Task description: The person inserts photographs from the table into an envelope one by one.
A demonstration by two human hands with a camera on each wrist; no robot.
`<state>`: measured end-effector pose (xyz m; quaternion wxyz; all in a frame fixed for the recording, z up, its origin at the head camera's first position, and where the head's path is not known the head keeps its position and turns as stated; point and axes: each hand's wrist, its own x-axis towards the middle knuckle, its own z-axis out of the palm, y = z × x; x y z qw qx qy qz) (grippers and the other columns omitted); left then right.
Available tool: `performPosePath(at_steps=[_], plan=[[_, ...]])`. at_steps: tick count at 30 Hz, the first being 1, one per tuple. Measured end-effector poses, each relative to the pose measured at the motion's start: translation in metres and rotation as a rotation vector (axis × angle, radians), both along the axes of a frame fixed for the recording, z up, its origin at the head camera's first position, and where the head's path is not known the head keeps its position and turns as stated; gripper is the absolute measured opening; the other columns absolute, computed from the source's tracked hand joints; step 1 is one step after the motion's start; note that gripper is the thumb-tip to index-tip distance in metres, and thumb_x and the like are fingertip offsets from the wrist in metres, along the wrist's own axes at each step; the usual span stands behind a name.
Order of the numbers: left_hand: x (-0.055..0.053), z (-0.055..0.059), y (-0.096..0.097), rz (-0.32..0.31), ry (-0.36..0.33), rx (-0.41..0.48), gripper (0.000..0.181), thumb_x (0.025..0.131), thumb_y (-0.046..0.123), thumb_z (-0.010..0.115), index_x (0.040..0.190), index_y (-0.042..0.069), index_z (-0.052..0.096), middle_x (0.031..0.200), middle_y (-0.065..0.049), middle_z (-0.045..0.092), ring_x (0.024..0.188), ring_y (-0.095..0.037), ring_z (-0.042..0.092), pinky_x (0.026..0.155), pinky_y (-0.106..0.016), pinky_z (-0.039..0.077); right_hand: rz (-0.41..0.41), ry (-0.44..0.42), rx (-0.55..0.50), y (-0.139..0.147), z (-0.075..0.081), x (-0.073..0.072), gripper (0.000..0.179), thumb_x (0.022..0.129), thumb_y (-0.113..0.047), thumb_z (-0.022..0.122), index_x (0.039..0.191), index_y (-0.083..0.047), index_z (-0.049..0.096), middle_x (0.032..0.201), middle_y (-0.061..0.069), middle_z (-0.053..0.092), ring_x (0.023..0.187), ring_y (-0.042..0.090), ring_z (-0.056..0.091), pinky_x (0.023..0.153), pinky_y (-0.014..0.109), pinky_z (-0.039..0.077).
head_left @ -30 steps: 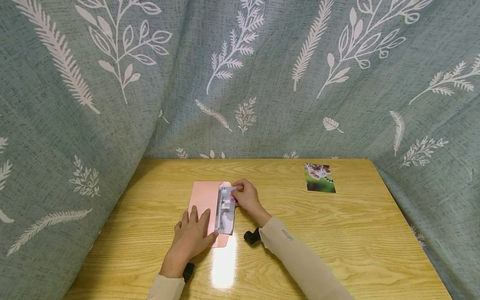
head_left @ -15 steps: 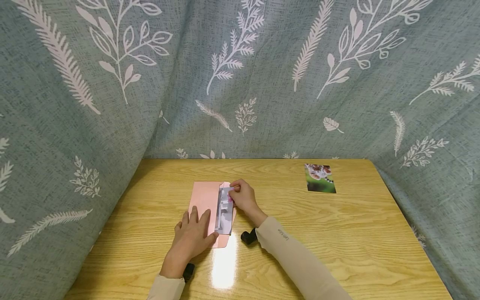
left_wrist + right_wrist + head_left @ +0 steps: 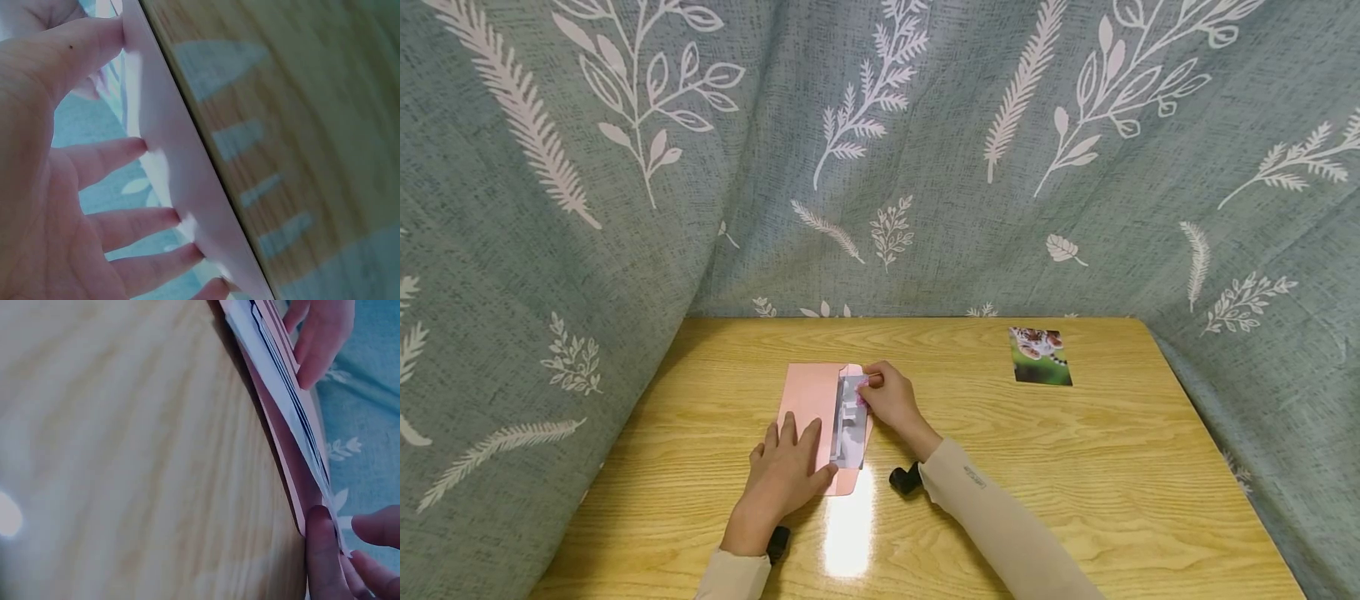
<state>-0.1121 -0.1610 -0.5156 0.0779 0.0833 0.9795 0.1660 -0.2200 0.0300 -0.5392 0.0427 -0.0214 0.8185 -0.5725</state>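
A pink envelope (image 3: 811, 392) lies on the table, its flap side facing right. From its opening sticks out a strip of a greyish photo (image 3: 852, 433) with a small pink patch near the top. My left hand (image 3: 786, 475) rests on the envelope with fingers spread; in the left wrist view the fingertips (image 3: 134, 145) press its pink face. My right hand (image 3: 891, 400) pinches the photo's outer edge near its top corner. The right wrist view shows several thin layered edges, a pale sheet (image 3: 278, 394) among them, above the envelope's flap (image 3: 294, 469).
A tiger photo (image 3: 1040, 357) lies at the back right of the wooden table (image 3: 1075, 467). Patterned blue-green curtains (image 3: 955, 167) hang behind and at both sides. A black wrist device (image 3: 905, 479) sits by the right cuff.
The photo has slid a little left, deeper into the envelope, and more flap shows. My right hand went left with it, then shifted slightly right. My left hand stayed put.
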Motion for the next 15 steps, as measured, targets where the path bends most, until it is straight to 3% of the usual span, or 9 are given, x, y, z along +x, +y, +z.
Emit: performPosePath(at_steps=[7, 15], plan=[[0.001, 0.002, 0.000, 0.007, -0.015, 0.005, 0.077, 0.092, 0.046, 0.069, 0.154, 0.011, 0.040, 0.155, -0.036, 0.023, 0.139, -0.060, 0.020, 0.100, -0.075, 0.027, 0.019, -0.066, -0.153, 0.008, 0.000, 0.015, 0.031, 0.090, 0.004, 0.068, 0.120, 0.007, 0.059, 0.102, 0.015, 0.065, 0.077, 0.019, 0.068, 0.062, 0.031, 0.059], [0.000, 0.001, 0.001, 0.007, -0.027, -0.005, 0.077, 0.092, 0.047, 0.069, 0.154, 0.012, 0.039, 0.156, -0.035, 0.021, 0.140, -0.060, 0.018, 0.101, -0.075, 0.026, 0.057, -0.108, -0.243, 0.015, -0.004, 0.032, 0.032, 0.091, 0.006, 0.066, 0.122, 0.010, 0.057, 0.102, 0.017, 0.065, 0.077, 0.019, 0.069, 0.067, 0.033, 0.060]])
